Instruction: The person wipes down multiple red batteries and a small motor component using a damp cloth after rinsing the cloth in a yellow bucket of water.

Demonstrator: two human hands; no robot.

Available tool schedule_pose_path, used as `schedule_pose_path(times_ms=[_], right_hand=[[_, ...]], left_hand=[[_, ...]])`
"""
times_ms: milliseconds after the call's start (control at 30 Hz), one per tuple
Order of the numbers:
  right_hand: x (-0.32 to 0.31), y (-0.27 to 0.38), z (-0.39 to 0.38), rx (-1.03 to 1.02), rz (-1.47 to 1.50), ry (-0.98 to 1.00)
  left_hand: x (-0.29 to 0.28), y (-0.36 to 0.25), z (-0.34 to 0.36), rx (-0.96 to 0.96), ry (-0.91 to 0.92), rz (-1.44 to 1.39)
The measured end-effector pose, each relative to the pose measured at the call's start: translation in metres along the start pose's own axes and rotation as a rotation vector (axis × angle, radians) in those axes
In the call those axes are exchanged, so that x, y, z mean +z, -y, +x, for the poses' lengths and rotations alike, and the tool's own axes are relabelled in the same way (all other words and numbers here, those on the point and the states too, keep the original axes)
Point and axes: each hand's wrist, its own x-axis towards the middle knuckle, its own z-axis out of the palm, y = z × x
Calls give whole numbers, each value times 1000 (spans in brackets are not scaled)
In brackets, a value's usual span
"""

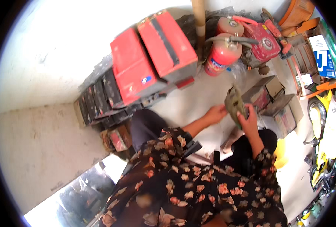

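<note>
In front of me is a limp, olive-green piece [235, 103] with dark patches, like a folded cloth or pouch; its exact kind is unclear. My right hand [249, 123] is closed around its lower right edge, thumb across the front. From the other side my left hand [215, 114], slightly blurred, has its fingers closed together at the left edge of the same piece. Just beyond my right hand, an open box [266, 85] and another box with flaps up [289, 113] stand on the floor.
Red-topped batteries [162, 43] and a row of black batteries [100, 94] line the wall at left. A red fire extinguisher [223, 55], a pole [199, 22] and a red engine-like machine [264, 41] stand at the back. A yellow-and-white motorbike [329, 125] is at right.
</note>
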Motion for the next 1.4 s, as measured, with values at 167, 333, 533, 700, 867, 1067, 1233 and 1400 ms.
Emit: schedule_pose_path(times_ms=[167, 333, 533, 700, 867, 1067, 1233, 1400], right_hand=[[4, 54, -24, -113, 217, 7], [11, 135, -61, -383, 383, 239], [-5, 210, -96, -558, 582, 143], [-8, 219, -110, -585, 337, 246], [-32, 187, -97, -615, -84, 88], [-50, 153, -79, -547, -273, -75], [-25, 136, -58, -597, -330, -39], [2, 125, -43, -663, -563, 13]], left_hand=[[-1, -89, -87, -206, -75, -552], [-18, -131, -159, 40, -227, -741], [-64, -160, -236, 335, -552, -1020], [-122, -192, -316, 681, -993, -741], [-169, -193, -355, 500, -1345, 144], [-208, -175, -301, 397, -1246, 652], [-214, -169, -256, 427, -947, 921], [-244, -172, -212, 442, -852, 1165]])
